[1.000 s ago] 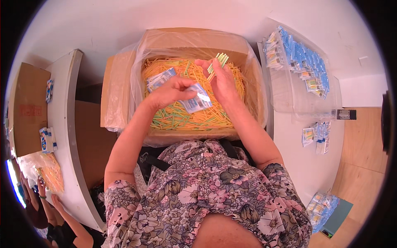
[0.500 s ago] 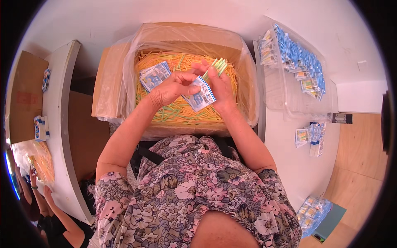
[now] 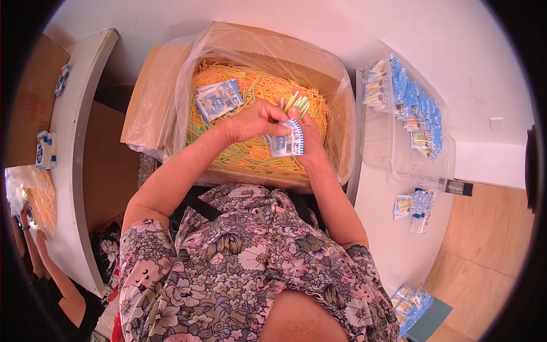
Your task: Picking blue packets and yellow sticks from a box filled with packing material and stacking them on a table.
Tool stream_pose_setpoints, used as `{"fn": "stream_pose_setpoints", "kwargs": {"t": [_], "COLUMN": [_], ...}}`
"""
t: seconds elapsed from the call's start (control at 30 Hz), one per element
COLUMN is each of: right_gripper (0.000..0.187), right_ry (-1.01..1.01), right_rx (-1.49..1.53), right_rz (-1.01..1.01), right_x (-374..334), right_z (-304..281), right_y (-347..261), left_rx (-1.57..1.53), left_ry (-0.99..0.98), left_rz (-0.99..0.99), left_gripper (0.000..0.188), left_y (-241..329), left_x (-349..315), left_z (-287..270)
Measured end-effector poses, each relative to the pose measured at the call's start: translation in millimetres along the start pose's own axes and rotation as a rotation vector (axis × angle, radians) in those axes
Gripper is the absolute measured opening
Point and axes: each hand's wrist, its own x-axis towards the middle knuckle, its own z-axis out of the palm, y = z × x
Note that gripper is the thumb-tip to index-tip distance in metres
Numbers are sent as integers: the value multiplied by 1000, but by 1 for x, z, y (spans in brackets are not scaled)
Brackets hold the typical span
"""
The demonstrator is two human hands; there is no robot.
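Over an open carton lined with clear plastic, my left hand (image 3: 254, 123) is closed, its thumb and fingers pinching a small blue-and-white packet (image 3: 288, 145) with a striped edge. Just right of it, my right hand (image 3: 310, 138) is closed round a bunch of thin pale green and yellow sticks (image 3: 297, 102), whose ends poke up above the fingers. The packet lies in front of the right palm and hides part of it. Loose orange, yellow and green sticks (image 3: 256, 158) fill the carton (image 3: 307, 62). Flat on them, to the left, rest more blue-and-white packets (image 3: 219, 100).
A clear plastic bin (image 3: 380, 149) with rows of filled packets (image 3: 419, 111) stands on the white table at right. A small packet stack (image 3: 420, 206) and a bagged bundle (image 3: 411, 305) lie nearer. At far left, another person's arm (image 3: 57, 268) shows beside a white board (image 3: 85, 137).
The view has shifted slightly. The packet between my hands has turned to a more level angle, and the sticks' ends have fanned apart a little. Both hands keep their hold.
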Motion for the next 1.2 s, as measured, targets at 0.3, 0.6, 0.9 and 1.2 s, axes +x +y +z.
{"fn": "stream_pose_setpoints", "kwargs": {"t": [0.3, 0.6, 0.9, 1.2], "right_gripper": [58, 27, 26, 34], "right_ry": [-304, -281, -209, 109], "right_rx": [-523, -979, -1388, -1016], "right_rz": [-42, -107, -737, -500], "right_x": [3, 26, 31, 26], "right_z": [-11, 6, 0, 0], "right_y": [-28, -45, -33, -20], "left_rx": [153, 193, 286, 185], "left_ry": [12, 37, 16, -96], "left_rz": [131, 239, 139, 65], "left_gripper": [12, 14, 21, 15], "left_y": [1, -9, 1, -2], "left_x": [3, 5, 3, 2], "left_z": [-2, -8, -5, -3]}}
